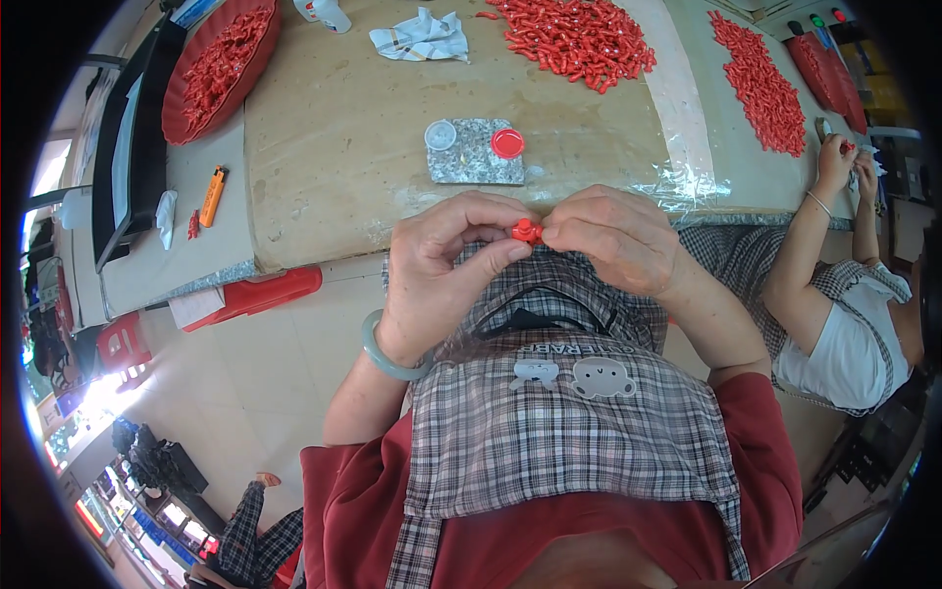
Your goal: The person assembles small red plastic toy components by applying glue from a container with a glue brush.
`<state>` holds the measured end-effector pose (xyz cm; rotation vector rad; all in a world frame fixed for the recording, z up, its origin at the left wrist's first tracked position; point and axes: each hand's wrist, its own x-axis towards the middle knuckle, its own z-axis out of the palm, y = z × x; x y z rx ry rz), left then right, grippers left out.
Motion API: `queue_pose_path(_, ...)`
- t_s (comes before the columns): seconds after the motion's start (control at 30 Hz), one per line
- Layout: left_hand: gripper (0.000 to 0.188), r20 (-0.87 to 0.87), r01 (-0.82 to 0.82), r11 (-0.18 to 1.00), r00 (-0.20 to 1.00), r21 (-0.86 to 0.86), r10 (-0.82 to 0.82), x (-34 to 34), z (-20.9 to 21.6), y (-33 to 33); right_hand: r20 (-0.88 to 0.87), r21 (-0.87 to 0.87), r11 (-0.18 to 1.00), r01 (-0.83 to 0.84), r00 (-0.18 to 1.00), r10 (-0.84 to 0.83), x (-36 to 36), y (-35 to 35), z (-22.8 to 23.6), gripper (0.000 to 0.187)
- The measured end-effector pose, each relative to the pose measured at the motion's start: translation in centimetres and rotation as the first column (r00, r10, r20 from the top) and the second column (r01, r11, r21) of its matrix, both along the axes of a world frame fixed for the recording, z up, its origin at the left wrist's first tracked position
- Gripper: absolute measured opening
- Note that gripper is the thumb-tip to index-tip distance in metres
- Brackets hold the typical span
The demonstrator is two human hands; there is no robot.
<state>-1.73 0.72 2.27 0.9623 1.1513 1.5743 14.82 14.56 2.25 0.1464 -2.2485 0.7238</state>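
Close in front of my chest, just off the table's near edge, both hands meet at a small glossy red plastic figure (527,232). My left hand (446,245) pinches it between thumb and forefinger. From the other side, the fingertips of my right hand (613,240) are closed at it; whether they hold anything else is hidden. Just beyond my hands lies a speckled grey stone slab (475,174). On it stand a small round whitish cup (440,134) at the left and a shallow red round cap (507,143) at the right.
A heap of red pieces (579,44) lies at the back, and another pile (760,88) farther right. A red basin (177,126) of similar pieces stands back left. Nearby are an orange cutter (212,196) and crumpled cloth (422,37). A co-worker (834,294) sits at right.
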Motion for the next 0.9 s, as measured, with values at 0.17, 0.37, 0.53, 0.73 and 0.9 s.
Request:
queue_pose_path(0.17, 0.017, -0.075, -0.003, 1.0, 0.997, -0.018, 0.002, 0.0, 0.1, -0.2, -0.011, -0.003, 1.0, -0.026, 1.0, 0.026, 0.1, -0.1, -0.5, 0.03)
queue_pose_path(0.37, 0.017, -0.267, -0.022, 1.0, 0.963, -0.005, 0.019, 0.0, -0.2, -0.1, 0.001, -0.083, 0.995, -0.049, 0.999, 0.049, 0.3, -0.3, -1.0, 0.029)
queue_pose_path(0.53, 0.017, -0.247, -0.021, 0.998, 0.969, -0.065, 0.004, 0.1, -0.4, -0.3, 0.008, -0.125, 0.99, -0.062, 0.998, 0.064, 0.5, -0.2, -1.5, 0.029)
queue_pose_path(0.73, 0.018, -0.239, -0.046, 0.998, 0.97, -0.037, 0.035, 0.2, -0.4, -0.4, 0.008, -0.247, 0.969, -0.023, 1.0, 0.026, 0.3, -0.5, -1.0, 0.024)
queue_pose_path(0.9, 0.019, -0.292, -0.066, 0.998, 0.955, -0.018, 0.058, 0.2, -0.3, -0.4, 0.03, -0.211, 0.977, 0.042, 0.999, -0.036, 0.4, -1.2, -1.1, 0.023)
